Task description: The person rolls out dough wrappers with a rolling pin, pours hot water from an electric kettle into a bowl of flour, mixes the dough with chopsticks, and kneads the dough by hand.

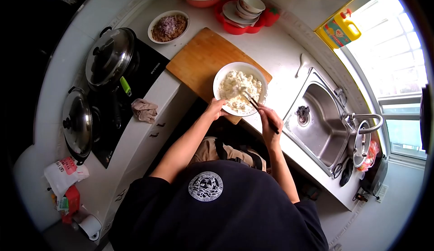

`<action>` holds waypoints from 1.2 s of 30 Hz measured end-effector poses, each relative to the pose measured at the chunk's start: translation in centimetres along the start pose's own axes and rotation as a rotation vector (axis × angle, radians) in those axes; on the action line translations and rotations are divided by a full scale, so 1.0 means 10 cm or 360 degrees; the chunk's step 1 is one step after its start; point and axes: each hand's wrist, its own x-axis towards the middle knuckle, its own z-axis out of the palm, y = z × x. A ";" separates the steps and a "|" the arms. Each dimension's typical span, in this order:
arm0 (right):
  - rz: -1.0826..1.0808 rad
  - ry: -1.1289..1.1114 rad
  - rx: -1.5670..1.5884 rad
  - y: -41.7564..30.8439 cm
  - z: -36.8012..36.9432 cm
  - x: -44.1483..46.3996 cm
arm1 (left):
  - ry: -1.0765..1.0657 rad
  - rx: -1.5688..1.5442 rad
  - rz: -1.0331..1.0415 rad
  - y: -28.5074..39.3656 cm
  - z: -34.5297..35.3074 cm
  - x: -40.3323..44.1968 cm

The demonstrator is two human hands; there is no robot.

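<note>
A white bowl (216, 82) stands at the near edge of a wooden cutting board (194, 63). Inside it lies a lumpy, pale, flour-like mixture (237, 82). My left hand (216, 109) grips the bowl's near left rim. In my right hand (271, 123) are dark chopsticks (251, 100), slanting over the near right rim with their tips down in the mixture. The fingers of my right hand are closed around them.
Left, a stove (147, 65) carries a lidded pan (110, 56) and a second one (77, 122). Behind are a bowl of minced food (169, 38) and a red tray (233, 28) with stacked bowls (251, 4). A steel sink (323, 129) is at right, a white spoon (302, 63) beside it.
</note>
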 end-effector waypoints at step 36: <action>0.0701 0.0095 0.0204 0.47 -0.32 0.00 | -0.0033 -0.0062 0.0050 -0.09 -0.06 0.11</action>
